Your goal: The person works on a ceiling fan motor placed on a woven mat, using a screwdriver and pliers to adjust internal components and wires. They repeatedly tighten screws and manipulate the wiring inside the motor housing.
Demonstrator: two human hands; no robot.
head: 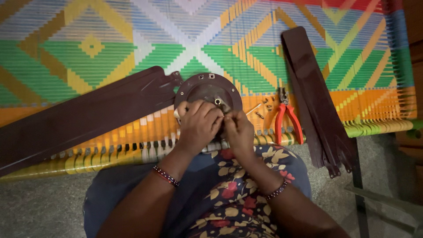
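Woven cot [110, 39] fills my view from 9 to 3 o'clock, its plastic strands in green, orange, yellow, blue and white; grey floor [39, 207] shows below its near rail. I see the round brown fan motor [207, 90] at the centre, close to that rail, with one long fan blade [79, 117] attached and running off toward 8 o'clock. My left hand [199, 125] lies curled over the motor's near edge, fingers pressed together on something I cannot make out. My right hand [238, 130] touches it, fingertips pinched on a small part, hidden from me. At 3 o'clock lie small screws [263, 105], red-handled pliers [286, 117] and stacked loose blades [315, 97], overhanging the rail. Open weave lies toward 12 o'clock.
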